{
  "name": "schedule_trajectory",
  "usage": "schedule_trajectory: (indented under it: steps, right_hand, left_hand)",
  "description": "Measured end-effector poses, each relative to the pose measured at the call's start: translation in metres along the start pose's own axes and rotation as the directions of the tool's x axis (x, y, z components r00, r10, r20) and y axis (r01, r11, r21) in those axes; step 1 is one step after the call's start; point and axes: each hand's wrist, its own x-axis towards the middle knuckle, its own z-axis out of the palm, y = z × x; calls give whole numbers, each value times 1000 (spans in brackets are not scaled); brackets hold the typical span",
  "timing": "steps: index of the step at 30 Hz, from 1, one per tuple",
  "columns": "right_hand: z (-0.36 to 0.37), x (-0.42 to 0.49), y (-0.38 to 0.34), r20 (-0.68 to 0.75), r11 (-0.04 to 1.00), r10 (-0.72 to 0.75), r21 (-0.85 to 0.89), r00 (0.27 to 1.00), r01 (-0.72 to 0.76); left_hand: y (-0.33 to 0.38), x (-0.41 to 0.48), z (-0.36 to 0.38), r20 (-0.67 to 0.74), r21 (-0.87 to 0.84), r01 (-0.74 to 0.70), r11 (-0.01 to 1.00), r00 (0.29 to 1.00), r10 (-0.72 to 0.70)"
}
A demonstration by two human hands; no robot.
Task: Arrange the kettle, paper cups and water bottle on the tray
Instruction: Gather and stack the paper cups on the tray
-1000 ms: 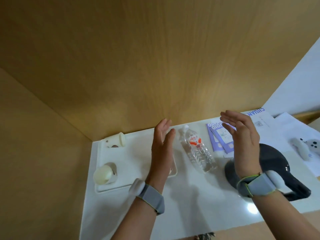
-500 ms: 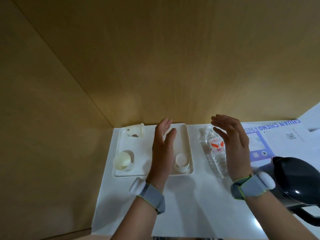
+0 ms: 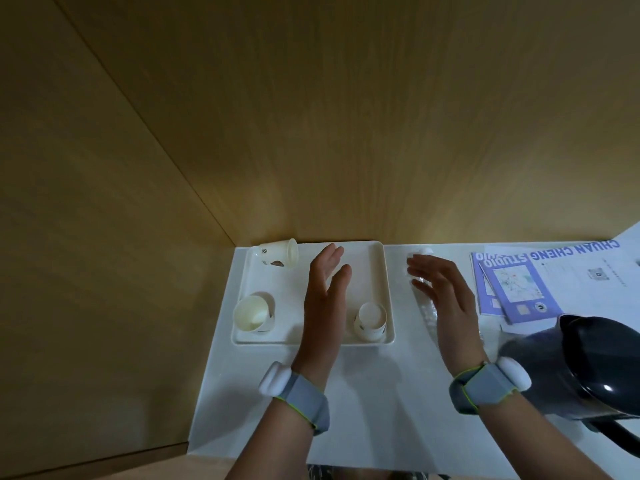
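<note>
A white tray [image 3: 379, 271] lies at the back left of the white counter. Three paper cups are on it: one tipped on its side [image 3: 278, 252] at the far left corner, one [image 3: 252, 313] at the near left, one upside down [image 3: 370, 317] at the near right. My left hand [image 3: 325, 296] hovers flat over the tray's middle, fingers straight, holding nothing. My right hand [image 3: 441, 299] hovers open over the clear water bottle [image 3: 426, 308], which lies on its side right of the tray, mostly hidden. A dark kettle [image 3: 588, 365] stands at the right.
Purple leaflets [image 3: 516, 289] and a white printed sheet [image 3: 581, 268] lie at the back right. Wooden walls close in the counter [image 3: 374, 403] at the back and left. Grey wristbands sit on both wrists.
The view has swung left, so tray and cups sit more centrally. Both hands stay open above the counter; my right hand has come over the bottle.
</note>
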Motion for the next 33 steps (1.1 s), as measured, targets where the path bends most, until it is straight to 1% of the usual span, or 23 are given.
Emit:
schedule_trajectory:
  steps: [3, 6, 9, 13, 20, 30, 33]
  right_hand:
    - [-2, -8, 16, 15, 998, 54, -35, 998, -54]
    - [-5, -18, 34, 52, 990, 123, -79, 991, -119]
    - [-10, -27, 51, 93, 968, 228, -128, 969, -215]
    - [-13, -35, 63, 96, 943, 310, -158, 946, -293]
    - [-9, -39, 78, 97, 915, 388, -155, 916, -372]
    - [-7, -40, 81, 72, 892, 435, -166, 897, -420]
    - [-5, -39, 81, 67, 886, 448, -165, 891, -433]
  left_hand:
    - [-12, -3, 0, 18, 24, 39, 999, 999, -39]
    - [-28, -7, -3, 24, 35, 120, 992, 992, -121]
    - [-40, -10, -4, 12, 17, 225, 974, 974, -225]
    - [-48, -16, -3, 21, 59, 305, 950, 951, -307]
    - [-57, -18, 6, 40, 108, 360, 927, 930, -366]
    - [-74, -14, 10, 55, 157, 377, 913, 920, -389]
    - [-71, -16, 12, 62, 159, 358, 920, 926, -372]
